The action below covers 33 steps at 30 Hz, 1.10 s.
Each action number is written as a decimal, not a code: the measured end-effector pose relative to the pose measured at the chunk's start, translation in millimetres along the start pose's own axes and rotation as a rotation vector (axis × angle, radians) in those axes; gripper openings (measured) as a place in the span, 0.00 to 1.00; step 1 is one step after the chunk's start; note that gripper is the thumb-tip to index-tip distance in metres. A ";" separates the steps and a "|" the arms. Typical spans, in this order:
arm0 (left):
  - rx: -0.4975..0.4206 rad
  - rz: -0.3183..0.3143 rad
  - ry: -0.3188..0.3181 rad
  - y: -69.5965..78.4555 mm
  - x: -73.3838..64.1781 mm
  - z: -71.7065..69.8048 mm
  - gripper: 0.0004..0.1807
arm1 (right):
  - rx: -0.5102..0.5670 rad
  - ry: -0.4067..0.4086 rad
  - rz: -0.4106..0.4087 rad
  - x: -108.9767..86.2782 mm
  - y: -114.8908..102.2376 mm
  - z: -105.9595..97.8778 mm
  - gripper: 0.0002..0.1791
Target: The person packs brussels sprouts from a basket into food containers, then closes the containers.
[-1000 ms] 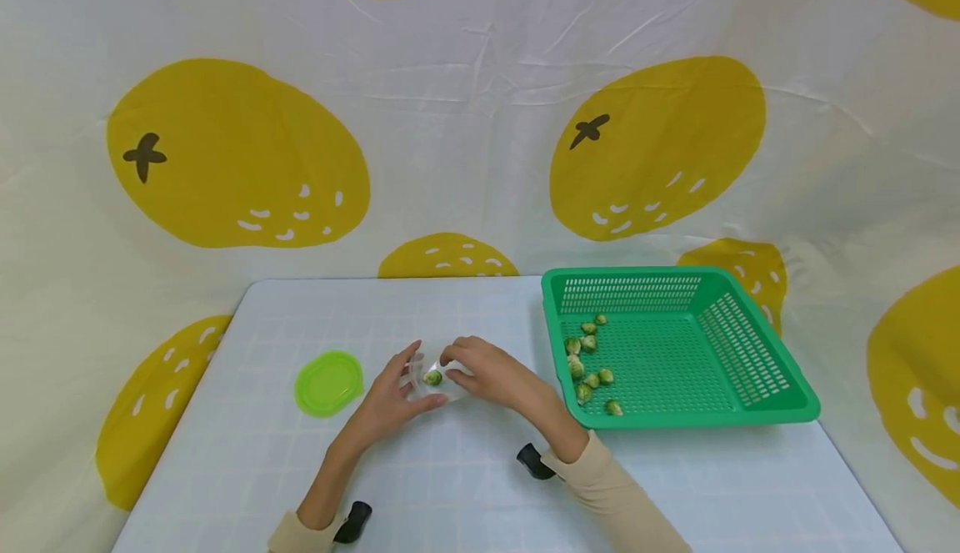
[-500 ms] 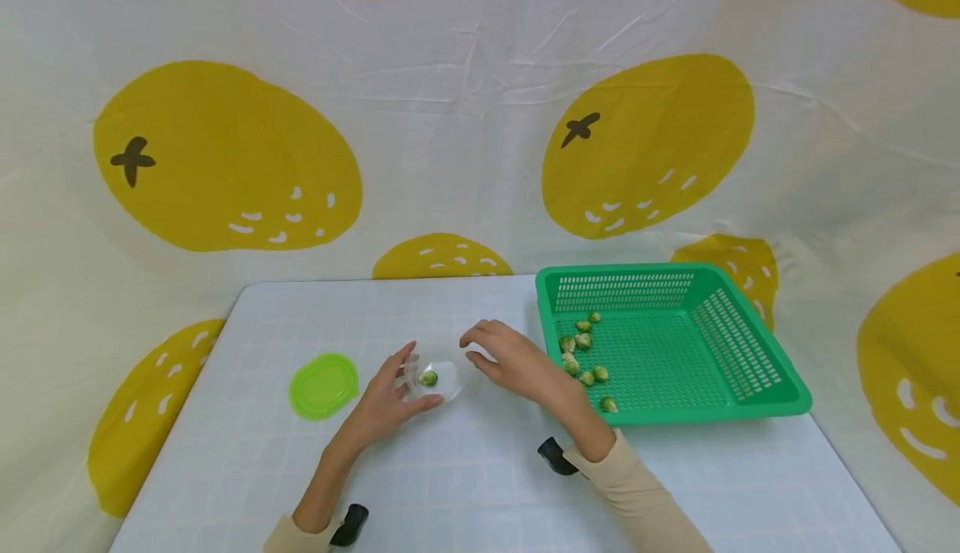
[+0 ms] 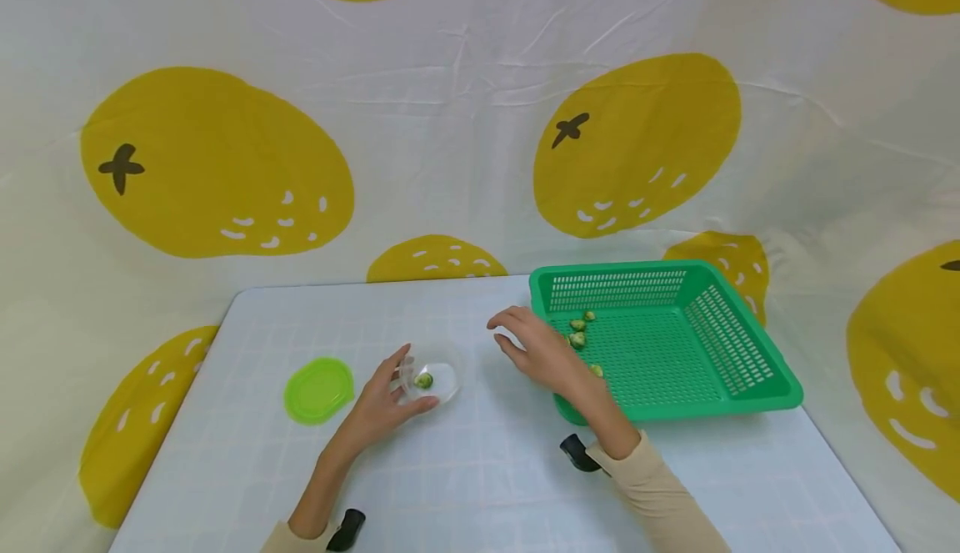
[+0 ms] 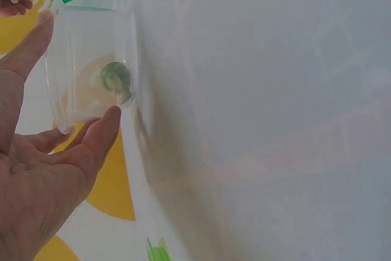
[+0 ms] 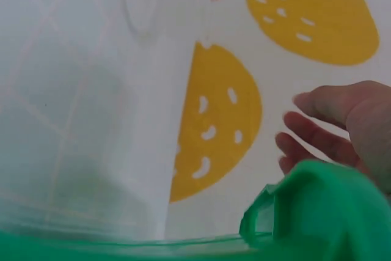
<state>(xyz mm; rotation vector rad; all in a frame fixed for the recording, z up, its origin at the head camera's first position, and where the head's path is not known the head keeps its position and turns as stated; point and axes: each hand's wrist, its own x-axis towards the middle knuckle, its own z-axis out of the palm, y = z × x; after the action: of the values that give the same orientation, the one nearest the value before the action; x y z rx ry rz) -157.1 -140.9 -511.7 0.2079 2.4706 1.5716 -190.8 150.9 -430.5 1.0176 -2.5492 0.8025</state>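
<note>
My left hand (image 3: 378,407) grips a clear plastic container (image 3: 446,381) on the table, thumb on one side and fingers on the other. Inside it lies one Brussels sprout (image 3: 423,380); the left wrist view shows this sprout (image 4: 116,80) through the clear wall. My right hand (image 3: 540,353) hovers beside the left rim of a green basket (image 3: 690,410), fingers loosely bent and nothing between them. Several Brussels sprouts (image 3: 577,340) lie along the basket's left side, some of them hidden behind my right hand and wrist.
A bright green round lid (image 3: 318,390) lies flat to the left of my left hand. The table (image 3: 450,486) has a pale checked cover. Behind it hangs a white cloth (image 3: 450,153) printed with yellow fruit.
My right hand has come out from the container and moved right to the basket, covering some sprouts there. My left hand keeps its hold; the view has shifted slightly.
</note>
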 end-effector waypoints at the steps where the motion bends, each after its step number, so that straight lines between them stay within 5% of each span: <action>1: -0.001 0.002 -0.002 0.1 -0.2 -0.1 0.60 | -0.004 0.011 0.003 -1.5 1.9 -1.3 0.10; 16: -0.022 0.018 -0.008 0.1 -2.0 -1.1 0.60 | -0.063 0.128 0.020 -25.3 33.9 -18.1 0.11; 33: -0.029 0.027 -0.006 -2.1 -1.9 -1.2 0.60 | -0.037 0.020 0.215 -57.8 54.3 -26.3 0.13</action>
<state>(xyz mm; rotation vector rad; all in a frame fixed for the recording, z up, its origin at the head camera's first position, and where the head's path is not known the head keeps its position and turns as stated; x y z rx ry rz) -155.6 -143.3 -512.9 0.2425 2.4487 1.6134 -186.3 230.2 -456.2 0.7285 -2.6767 0.8109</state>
